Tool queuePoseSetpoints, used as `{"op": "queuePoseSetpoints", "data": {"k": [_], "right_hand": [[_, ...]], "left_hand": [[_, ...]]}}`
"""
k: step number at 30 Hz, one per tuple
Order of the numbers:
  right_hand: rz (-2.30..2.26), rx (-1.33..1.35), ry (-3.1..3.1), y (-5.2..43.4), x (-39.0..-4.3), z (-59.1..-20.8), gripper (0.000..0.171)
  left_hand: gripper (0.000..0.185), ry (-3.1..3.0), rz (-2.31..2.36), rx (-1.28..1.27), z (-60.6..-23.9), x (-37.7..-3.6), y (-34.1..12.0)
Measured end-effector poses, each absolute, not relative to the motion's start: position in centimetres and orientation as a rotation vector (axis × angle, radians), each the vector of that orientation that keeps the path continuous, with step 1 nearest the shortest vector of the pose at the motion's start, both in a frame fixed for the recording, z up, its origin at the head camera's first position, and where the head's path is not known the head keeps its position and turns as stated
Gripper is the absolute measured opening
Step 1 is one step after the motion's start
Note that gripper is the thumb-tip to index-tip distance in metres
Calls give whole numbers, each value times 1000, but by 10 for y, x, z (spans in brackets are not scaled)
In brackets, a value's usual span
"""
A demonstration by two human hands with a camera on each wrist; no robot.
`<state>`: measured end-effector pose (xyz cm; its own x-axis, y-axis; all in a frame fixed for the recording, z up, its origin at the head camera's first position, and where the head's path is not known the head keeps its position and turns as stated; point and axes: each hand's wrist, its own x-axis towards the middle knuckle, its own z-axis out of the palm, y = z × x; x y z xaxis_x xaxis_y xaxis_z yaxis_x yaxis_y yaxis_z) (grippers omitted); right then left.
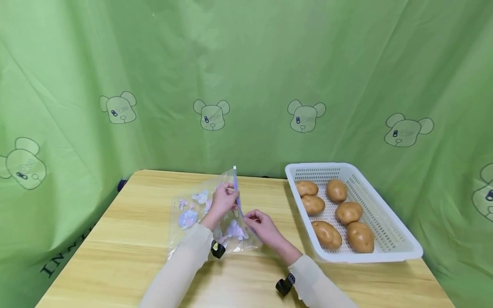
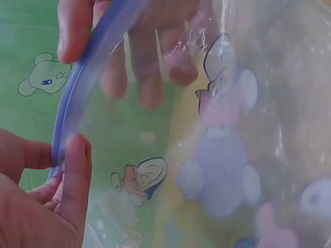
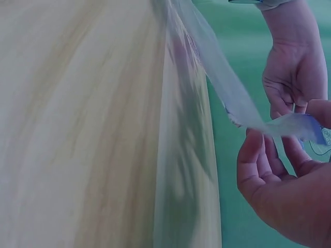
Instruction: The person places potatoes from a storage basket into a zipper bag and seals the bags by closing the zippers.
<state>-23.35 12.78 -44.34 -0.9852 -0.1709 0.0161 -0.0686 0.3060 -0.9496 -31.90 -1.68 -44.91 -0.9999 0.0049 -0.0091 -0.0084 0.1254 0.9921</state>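
Green cartoon-bear cloth (image 1: 246,64) backs a pale wooden table (image 1: 127,239), where a clear plastic zip bag printed with pastel figures (image 1: 192,214) lies near the middle, its blue seal strip (image 1: 236,192) lifted. Left hand (image 1: 223,200) and right hand (image 1: 262,224) each pinch that strip. Well to the right, a white slotted basket (image 1: 389,239) holds six brown potatoes (image 1: 348,212).

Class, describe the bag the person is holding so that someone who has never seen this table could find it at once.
On the wooden table, left of the white basket of potatoes, both hands pinch a clear plastic bag. Its blue zip strip and pastel cartoon prints set it apart.
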Motion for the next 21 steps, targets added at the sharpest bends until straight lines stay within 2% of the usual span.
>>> {"op": "queuePoseSetpoints", "data": {"k": [4, 12, 21], "right_hand": [[-1797, -242, 2447, 129, -238, -446, 24], [-1821, -244, 2345, 134, -255, -477, 34], [-1841, -361, 2243, 134, -252, -472, 37]], "left_hand": [[25, 2238, 2146, 9, -451, -318, -18], [26, 2124, 2200, -5, -453, -314, -21], [28, 2051, 2193, -40, -452, -311, -21]]}}
